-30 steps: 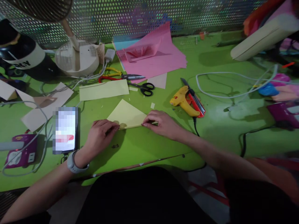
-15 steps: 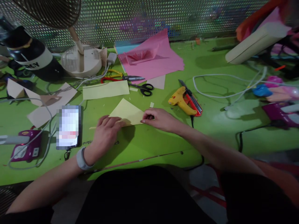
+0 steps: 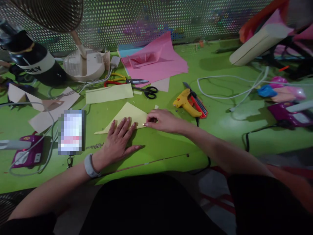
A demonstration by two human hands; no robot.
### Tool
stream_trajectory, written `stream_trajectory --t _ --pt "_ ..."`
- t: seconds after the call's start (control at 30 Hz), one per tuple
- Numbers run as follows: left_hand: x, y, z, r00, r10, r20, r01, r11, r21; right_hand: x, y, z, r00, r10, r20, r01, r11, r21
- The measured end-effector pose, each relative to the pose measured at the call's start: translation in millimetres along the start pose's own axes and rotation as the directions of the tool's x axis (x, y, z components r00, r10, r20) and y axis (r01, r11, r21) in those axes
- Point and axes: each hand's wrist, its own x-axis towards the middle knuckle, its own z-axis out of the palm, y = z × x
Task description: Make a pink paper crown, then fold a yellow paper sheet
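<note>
A folded sheet of pale yellow paper (image 3: 129, 114) lies on the green tabletop with its peak pointing away from me. My left hand (image 3: 119, 140) rests flat on its near edge, fingers spread and thumb out to the right over the table. At the paper's right corner, the fingers of my right hand (image 3: 161, 120) are pinched on it. A narrow strip end of the paper sticks out to the left of my left hand. Just behind lie a yellow paper strip (image 3: 110, 94) and black-handled scissors (image 3: 151, 92).
A yellow glue gun (image 3: 188, 102) and a red utility knife (image 3: 199, 104) lie to the right. A phone (image 3: 71, 132) and a purple power socket (image 3: 29, 151) are at left. Pink paper (image 3: 168, 65), a fan base (image 3: 85, 65) and a black bottle (image 3: 36, 58) stand behind.
My left hand has opened from curled fingers on the paper's edge to lying flat with fingers spread. My right hand still pinches the right corner. The view has shifted slightly.
</note>
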Motion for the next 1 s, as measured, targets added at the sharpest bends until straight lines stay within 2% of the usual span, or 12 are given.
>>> stream_trajectory --t 0.1,0.2,0.37,0.57,0.77,0.83,0.93,1.0 --pt "0.1 -0.8 0.9 1.0 0.003 0.004 -0.003 1.0 0.014 4.0 -8.3 2.1 1.0 -0.009 0.008 0.009 1.0 -0.026" --pt "-0.3 -0.8 1.0 1.0 0.002 0.002 -0.002 1.0 0.009 3.9 -7.1 1.8 1.0 -0.003 0.011 0.003 1.0 -0.027" --pt "0.1 0.6 -1.0 1.0 -0.012 0.009 0.012 1.0 -0.019 -5.4 11.1 -7.2 1.0 0.001 0.018 -0.001 1.0 -0.03" --pt "0.9 0.9 -2.2 1.0 -0.016 -0.001 0.016 0.998 -0.055 -21.9 36.8 -14.6 0.997 0.078 -0.019 -0.076 0.994 0.077" --pt "0.6 1.8 -2.3 1.0 -0.021 -0.008 0.02 0.999 -0.045 -42.5 49.9 -28.7 0.989 0.145 -0.008 -0.144 0.989 0.04" --pt "0.5 1.9 -2.0 1.0 -0.021 -0.007 0.021 0.999 -0.039 -46.3 45.5 -32.4 0.986 0.15 -0.067 -0.151 0.988 -0.014" --pt "0.0 1.5 -1.1 1.0 -0.022 0.006 0.022 0.999 -0.028 -42.9 32.2 -28.8 0.966 0.088 -0.241 -0.119 0.986 -0.121" --pt "-0.3 1.1 -0.8 1.0 -0.017 0.006 0.017 0.999 -0.028 -35.8 22.8 -20.6 0.969 0.017 -0.248 -0.055 0.988 -0.145"
